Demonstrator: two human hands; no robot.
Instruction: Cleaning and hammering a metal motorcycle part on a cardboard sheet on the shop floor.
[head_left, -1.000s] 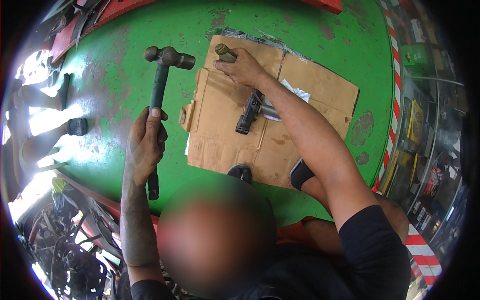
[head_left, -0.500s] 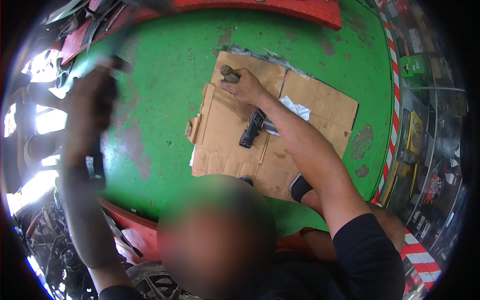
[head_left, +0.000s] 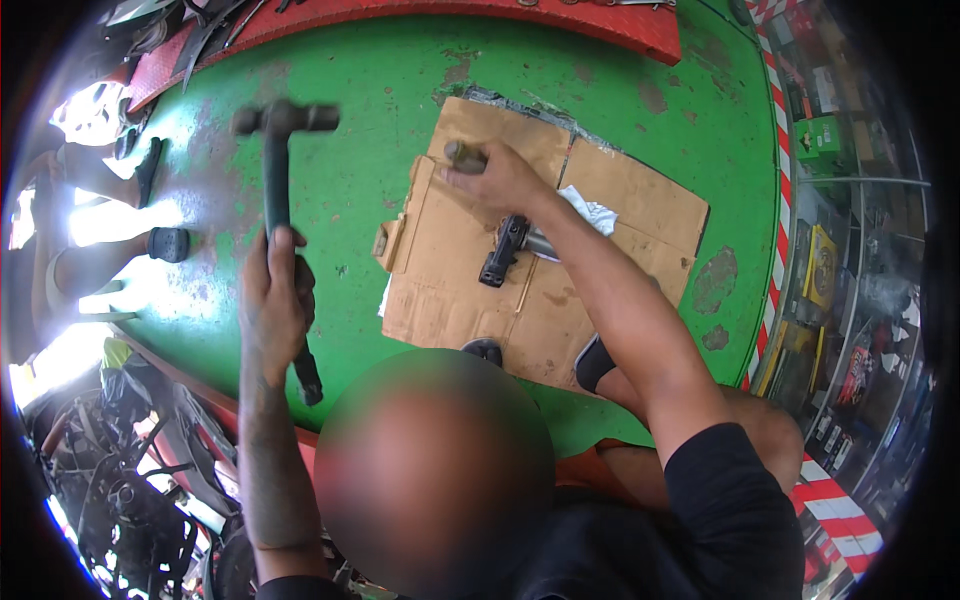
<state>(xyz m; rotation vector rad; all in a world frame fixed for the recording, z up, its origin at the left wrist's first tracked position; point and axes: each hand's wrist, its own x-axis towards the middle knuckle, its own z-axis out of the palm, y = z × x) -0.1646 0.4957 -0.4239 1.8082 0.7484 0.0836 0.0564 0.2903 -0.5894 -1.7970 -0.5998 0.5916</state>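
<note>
My left hand (head_left: 272,290) is closed round the dark handle of a hammer (head_left: 277,190), raised with its metal head uppermost at the left. Over a flattened cardboard sheet (head_left: 440,300), my right hand (head_left: 505,180) grips a thick, short metal rod (head_left: 465,156); its blunt end stands out past the thumb, and its lower part is hidden by the fingers. Below that hand, under my right forearm, lies a black metal part (head_left: 505,252) joined to a silvery tube (head_left: 539,243). Beside the tube is a crumpled white cloth (head_left: 590,212).
A red metal platform (head_left: 560,28) with tools on it runs along the far side. At the right stands a glass showcase (head_left: 840,250) behind red and white tape (head_left: 783,200). Another person's feet (head_left: 168,245) show at the left; motorcycle parts (head_left: 125,490) lie at the lower left.
My left hand has swung the hammer rightward from the far left, and it is much less blurred now. My right hand holds the rod in nearly the same place.
</note>
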